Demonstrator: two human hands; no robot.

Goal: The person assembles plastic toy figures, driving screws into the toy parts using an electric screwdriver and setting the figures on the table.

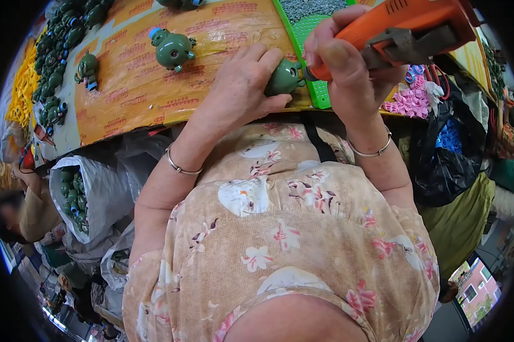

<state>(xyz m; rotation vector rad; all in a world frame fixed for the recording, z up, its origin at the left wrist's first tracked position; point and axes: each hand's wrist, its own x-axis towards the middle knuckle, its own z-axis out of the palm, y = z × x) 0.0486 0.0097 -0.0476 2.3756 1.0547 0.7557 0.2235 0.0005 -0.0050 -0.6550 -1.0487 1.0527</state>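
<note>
Pinning one toy (281, 78) at the desk's (134, 100) near edge: left hand (251, 80) has fingers clamped on it, right hand's (351, 62) clamp the driver (416, 31), tip at toy's right end. Looks mid-job. Loose toys (174, 52), pile (49, 77) left: can't tell which are done.

A beige top (240, 239) with pink and white flowers (285, 235) is worn with 2 thin silver bangles (178, 169).
</note>
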